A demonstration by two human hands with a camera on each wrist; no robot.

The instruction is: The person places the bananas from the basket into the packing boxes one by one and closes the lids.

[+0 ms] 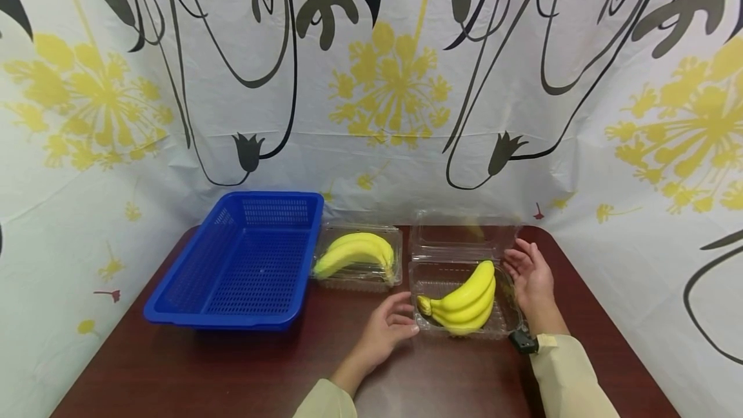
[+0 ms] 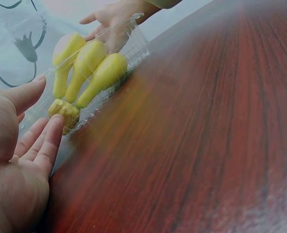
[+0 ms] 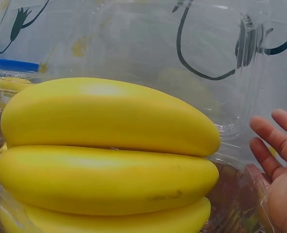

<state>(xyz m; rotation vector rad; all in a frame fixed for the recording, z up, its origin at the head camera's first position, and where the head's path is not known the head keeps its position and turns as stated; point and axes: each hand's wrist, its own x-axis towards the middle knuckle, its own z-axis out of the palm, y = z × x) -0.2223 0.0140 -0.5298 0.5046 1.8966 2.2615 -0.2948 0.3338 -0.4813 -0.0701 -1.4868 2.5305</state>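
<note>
A bunch of yellow bananas (image 1: 469, 302) lies in a clear plastic clamshell box (image 1: 429, 335), its stem end toward the left. The box's clear lid (image 1: 458, 235) stands raised at the back. My left hand (image 1: 387, 322) is at the box's left wall, thumb apart from the fingers; in the left wrist view the fingertips (image 2: 57, 125) are right at the wall by the stem. On the other side, my right hand (image 1: 531, 276) is beside the right wall and lid hinge, its fingers (image 3: 274, 138) loosely spread and holding nothing.
A second clear box (image 1: 397, 257) with bananas (image 1: 356, 253) stands just left of the first. Farther left is a blue plastic basket (image 1: 261, 269), bare inside. A patterned sheet (image 1: 400, 173) hangs behind the dark red wooden table (image 1: 232, 373).
</note>
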